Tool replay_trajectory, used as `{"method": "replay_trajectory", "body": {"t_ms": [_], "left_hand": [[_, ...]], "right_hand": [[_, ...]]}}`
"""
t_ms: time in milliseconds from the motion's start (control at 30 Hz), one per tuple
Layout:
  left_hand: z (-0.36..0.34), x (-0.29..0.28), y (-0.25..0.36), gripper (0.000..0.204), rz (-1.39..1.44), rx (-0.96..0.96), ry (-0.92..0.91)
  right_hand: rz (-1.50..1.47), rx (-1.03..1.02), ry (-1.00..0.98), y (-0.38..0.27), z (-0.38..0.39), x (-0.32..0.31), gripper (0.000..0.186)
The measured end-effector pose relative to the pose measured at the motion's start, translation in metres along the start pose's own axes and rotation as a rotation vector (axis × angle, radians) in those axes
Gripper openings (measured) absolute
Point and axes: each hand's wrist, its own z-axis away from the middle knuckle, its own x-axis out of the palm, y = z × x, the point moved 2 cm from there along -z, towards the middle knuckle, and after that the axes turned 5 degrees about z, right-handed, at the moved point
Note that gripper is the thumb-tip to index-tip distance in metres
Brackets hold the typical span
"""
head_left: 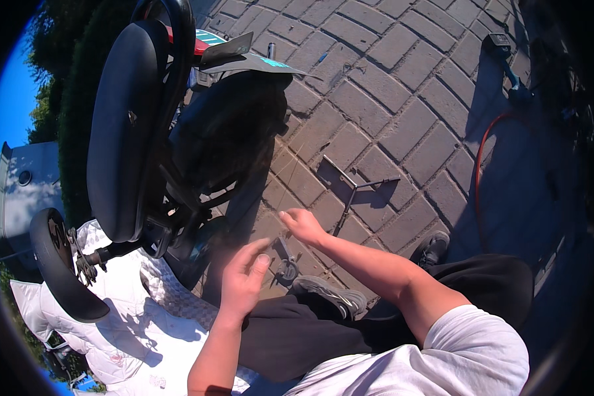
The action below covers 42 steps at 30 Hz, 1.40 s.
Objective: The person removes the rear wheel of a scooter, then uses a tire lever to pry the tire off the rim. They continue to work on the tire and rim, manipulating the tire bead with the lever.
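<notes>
the motorbike (178, 152) at my left looks heavy and stiff; i'd take it by the frame (178, 186), not the padded seat (125, 132). my left hand (241, 282) is spread near it, holding nothing i can see; my right hand (301, 225) is half curled, and i can't tell whether it grips anything.

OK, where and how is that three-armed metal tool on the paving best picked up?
I'd grip the three-armed tool by the arm pointing back toward the person, coming from above with the right hand, the nearer one. That arm looks straight and slim, so fingers could likely wrap it; the other two splay away across the paving.
</notes>
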Motion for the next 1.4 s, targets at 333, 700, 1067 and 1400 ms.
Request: {"method": "replay_trajectory", "body": {"t_ms": [333,700,1067,1400], "left_hand": [[-0.043,0.021,-0.046,0.063,-0.501,0.203,0.046],[0.154,-0.133,0.136,0.04,1.353,-0.167,0.169],[0.745,0.095,0.071,0.061,0.328,-1.477,0.625],[0.7,0.56,0.21,0.05,1.261,-1.344,0.776]], "right_hand": [[-1.144,0.526,-0.158,-0.167,0.074,-0.015,0.054],[1.025,0.197,-0.106,-0.332,0.297,-0.098,0.037],[1.959,-0.275,-0.719,-0.34,0.357,-0.332,0.03],[1.566,0.339,-0.507,-0.432,0.33,-0.199,0.025]]}}
